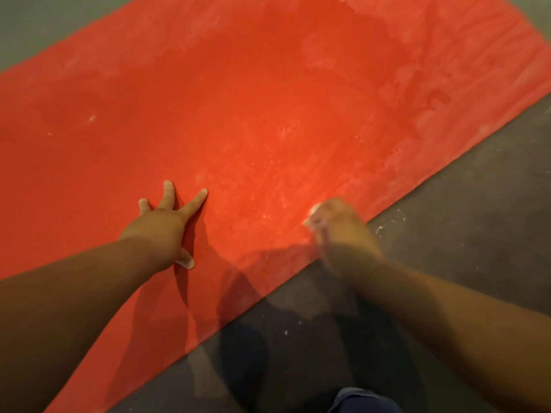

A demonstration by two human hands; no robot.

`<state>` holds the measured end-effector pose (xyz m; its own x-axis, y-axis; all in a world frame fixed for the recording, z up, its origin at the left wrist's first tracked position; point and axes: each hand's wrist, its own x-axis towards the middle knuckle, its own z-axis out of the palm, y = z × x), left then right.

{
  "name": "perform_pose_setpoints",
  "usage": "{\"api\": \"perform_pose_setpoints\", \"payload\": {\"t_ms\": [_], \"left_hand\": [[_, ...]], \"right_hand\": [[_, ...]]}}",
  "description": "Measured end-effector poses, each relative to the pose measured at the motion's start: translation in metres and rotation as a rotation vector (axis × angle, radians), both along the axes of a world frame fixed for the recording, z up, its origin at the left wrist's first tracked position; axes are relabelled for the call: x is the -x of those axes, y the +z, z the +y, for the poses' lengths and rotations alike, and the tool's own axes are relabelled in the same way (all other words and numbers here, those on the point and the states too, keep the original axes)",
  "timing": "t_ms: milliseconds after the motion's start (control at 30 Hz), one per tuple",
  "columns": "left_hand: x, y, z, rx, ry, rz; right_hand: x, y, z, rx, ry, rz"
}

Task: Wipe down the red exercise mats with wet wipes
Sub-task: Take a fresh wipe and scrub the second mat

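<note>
A red exercise mat (253, 114) lies diagonally across the floor and fills most of the view. Pale streaks and specks mark its surface, with a darker damp-looking patch toward the far end. My left hand (167, 222) presses flat on the mat with its fingers spread. My right hand (337, 222), blurred by motion, grips a white wet wipe (313, 214) against the mat close to its near right edge.
Dark grey floor (462, 219) with white specks borders the mat on the right and in front. A grey strip of floor (44, 28) shows at the far left. A knee in dark blue fabric (363, 400) sits at the bottom edge.
</note>
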<state>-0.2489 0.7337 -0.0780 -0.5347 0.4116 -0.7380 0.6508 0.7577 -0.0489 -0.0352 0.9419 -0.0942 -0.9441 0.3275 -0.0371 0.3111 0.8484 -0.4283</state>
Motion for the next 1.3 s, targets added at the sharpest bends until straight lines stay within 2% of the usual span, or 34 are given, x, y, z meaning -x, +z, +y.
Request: {"api": "perform_pose_setpoints", "payload": {"t_ms": [33,100,167,233,333,400,467,533,600,700,800,867,900,967,1033,1100,1133,1300], "left_hand": [[0.000,0.000,0.000,0.002,-0.001,0.003],[0.001,0.000,0.001,0.012,0.012,-0.004],[0.002,0.000,0.002,0.015,0.014,-0.012],[0.003,0.001,0.003,0.018,0.011,-0.012],[0.004,0.002,0.003,0.018,-0.013,0.004],[0.004,0.004,0.004,0.016,-0.013,0.008],[0.005,0.005,0.004,0.012,-0.014,0.003],[0.006,0.005,0.003,0.000,-0.023,0.007],[0.007,0.006,0.000,-0.006,-0.056,0.031],[0.011,0.008,-0.003,-0.028,-0.080,0.045],[0.024,0.008,-0.008,-0.067,-0.077,0.099],[0.034,0.005,-0.012,-0.067,-0.017,0.188],[0.037,0.004,-0.013,-0.051,0.077,0.203],[0.044,0.003,-0.013,-0.012,0.240,0.143],[0.053,0.005,-0.014,0.009,0.229,0.106],[0.061,0.008,-0.016,0.014,0.154,0.132],[0.063,0.008,-0.016,0.017,0.119,0.142],[0.063,0.005,-0.017,0.054,0.101,0.127]], "right_hand": [[0.000,0.000,-0.026,0.013,0.216,-0.003],[-0.002,-0.001,-0.068,0.138,0.463,-0.113],[0.006,-0.007,-0.073,0.180,0.496,-0.113],[0.016,-0.011,-0.036,0.173,0.323,-0.047],[0.023,-0.008,0.053,-0.024,-0.099,-0.023],[0.020,-0.004,0.100,-0.072,-0.418,-0.039],[0.030,-0.007,0.106,-0.061,-0.523,-0.088],[0.043,-0.007,0.080,-0.057,-0.435,-0.076],[0.052,-0.006,0.035,0.014,-0.201,-0.003],[0.054,-0.003,-0.029,0.185,0.077,-0.047],[0.061,-0.003,-0.030,0.146,0.300,-0.063],[0.074,-0.004,0.007,0.081,0.189,-0.047],[0.080,-0.005,0.031,0.046,0.046,-0.025],[0.089,-0.003,0.077,-0.001,-0.290,-0.004],[0.096,-0.003,0.089,-0.022,-0.444,-0.036],[0.102,0.000,0.062,0.012,-0.385,-0.038],[0.105,0.000,0.042,0.066,-0.287,-0.033],[0.108,-0.011,-0.043,0.207,0.380,-0.192]]}}
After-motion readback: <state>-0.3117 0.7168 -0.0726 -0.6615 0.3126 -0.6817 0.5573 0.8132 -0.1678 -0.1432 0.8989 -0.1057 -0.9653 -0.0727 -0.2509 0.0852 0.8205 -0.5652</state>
